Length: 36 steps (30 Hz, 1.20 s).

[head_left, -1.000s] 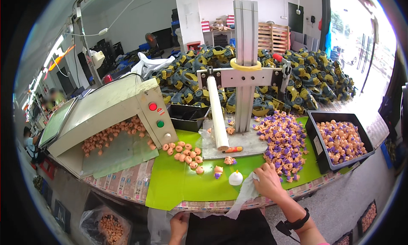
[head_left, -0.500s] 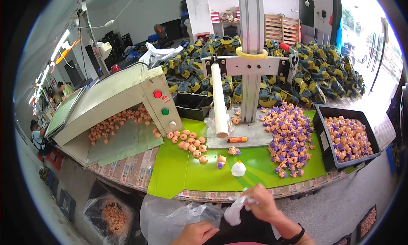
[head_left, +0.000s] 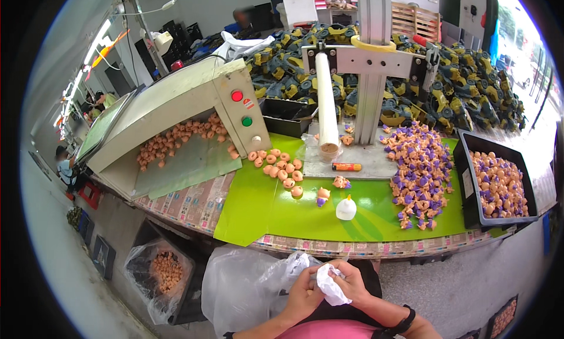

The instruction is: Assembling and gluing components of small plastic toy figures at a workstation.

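Over my lap, my right hand [head_left: 351, 282] holds a crumpled white tissue [head_left: 332, 285], its fingers closed round it. My left hand [head_left: 303, 293] is against it with curled fingers, which touch the tissue's left side; what they grip is partly hidden. Just beyond, on the green mat [head_left: 282, 221], stands a small white bottle [head_left: 346, 208] with a yellow tip. A small doll figure [head_left: 323, 197] with a purple body lies left of the bottle, and another figure [head_left: 341, 181] lies behind it. Several peach doll heads [head_left: 287, 173] are loose at the mat's left.
A beige machine [head_left: 170, 110] with doll heads inside stands left. A metal post [head_left: 373, 74] with a white tube [head_left: 326, 104] rises behind an orange cylinder [head_left: 346, 167]. Right are a figure pile [head_left: 418, 168] and a full black bin [head_left: 505, 221]. A clear plastic bag [head_left: 241, 286] hangs near my lap.
My left hand has come up and right to meet my right hand at the tissue. My right hand has drawn slightly back toward my body. The view has shifted, so the table appears higher and further right.
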Motion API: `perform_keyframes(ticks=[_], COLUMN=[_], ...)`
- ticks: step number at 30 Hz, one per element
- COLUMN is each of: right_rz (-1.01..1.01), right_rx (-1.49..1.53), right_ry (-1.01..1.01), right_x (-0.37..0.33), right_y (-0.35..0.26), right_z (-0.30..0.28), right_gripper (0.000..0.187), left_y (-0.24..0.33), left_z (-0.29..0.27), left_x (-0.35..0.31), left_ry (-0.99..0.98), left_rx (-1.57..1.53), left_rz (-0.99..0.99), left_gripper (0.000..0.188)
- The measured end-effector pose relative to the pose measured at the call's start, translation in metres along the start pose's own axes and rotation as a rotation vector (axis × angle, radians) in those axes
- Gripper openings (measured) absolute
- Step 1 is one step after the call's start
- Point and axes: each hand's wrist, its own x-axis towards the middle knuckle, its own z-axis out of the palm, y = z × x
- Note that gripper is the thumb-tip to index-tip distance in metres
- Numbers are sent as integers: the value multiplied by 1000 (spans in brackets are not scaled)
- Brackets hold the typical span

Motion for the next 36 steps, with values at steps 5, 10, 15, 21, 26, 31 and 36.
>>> perform_keyframes(ticks=[5, 10, 15, 21, 26, 31, 36], right_rz=[-186, 121, 73, -221, -248, -256, -370], right_rx=[3, 651, 588, -299, -310, -333, -348], right_ry=[11, -148, -96, -22, -57, -11, -103], right_x=[0, -6, -5, -1, 1, 0, -2], right_y=[2, 5, -3, -24, -31, -31, -29], right_z=[-3, -6, 2, 6, 6, 5, 3], right_gripper=[11, 13, 15, 24, 24, 18, 17], left_y=[-1, 1, 2, 0, 6, 11, 9], left_z=[-6, -9, -11, -8, -16, -19, -10], left_x=[5, 11, 7, 9, 4, -1, 0], left_ry=[-38, 32, 25, 45, -11, -74, -17], left_rx=[174, -117, -276, -256, -404, -430, -242], left_rz=[220, 27, -70, -1, -123, -136, -1], left_gripper=[33, 32, 33, 34, 35, 36, 39])
